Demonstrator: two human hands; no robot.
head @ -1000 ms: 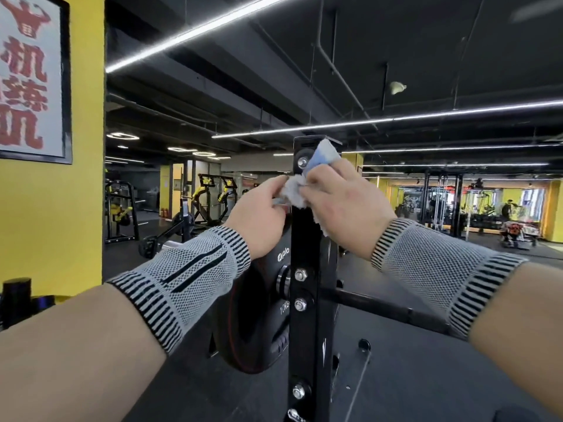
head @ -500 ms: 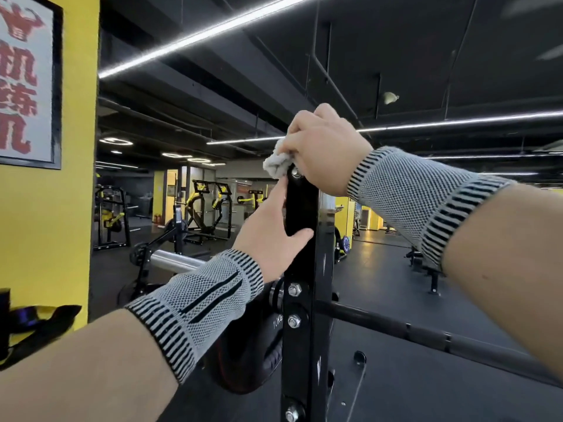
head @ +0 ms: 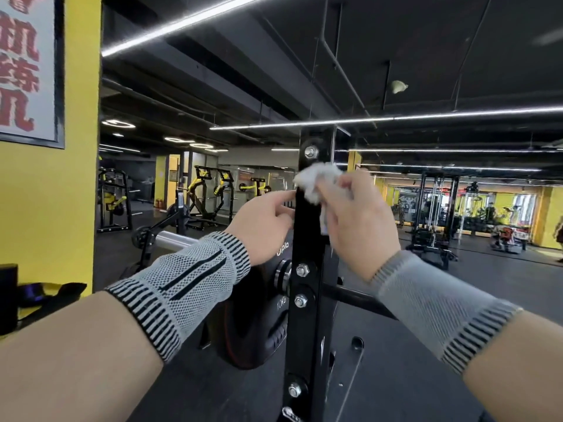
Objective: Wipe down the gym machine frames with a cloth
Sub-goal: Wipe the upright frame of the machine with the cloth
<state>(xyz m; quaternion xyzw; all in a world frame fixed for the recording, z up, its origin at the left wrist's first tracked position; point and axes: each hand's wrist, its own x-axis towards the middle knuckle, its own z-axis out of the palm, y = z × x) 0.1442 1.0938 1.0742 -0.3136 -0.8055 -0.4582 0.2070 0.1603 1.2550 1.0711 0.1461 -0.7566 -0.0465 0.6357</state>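
Nearest the camera, both forearms wear grey knit wrist sleeves (head: 189, 287). Between them stands the black upright frame post (head: 306, 324), vertical, with bolts (head: 301, 271) along its front face. A 10 kg weight plate (head: 259, 324) sits just behind the post on its left side, partly hidden by the left wrist; a dark bar (head: 359, 300) runs off to the right behind the post. The left hand (head: 265, 226) holds the post's left edge, fingers curled against it. The right hand (head: 356, 220) has its grip closed on the white cloth (head: 316, 182), which is bunched above the fingers and pressed on the post's front just below the top bolt. Farther back: a yellow wall (head: 48, 208) at left, yellow-and-black machines (head: 210, 193) across the dark floor
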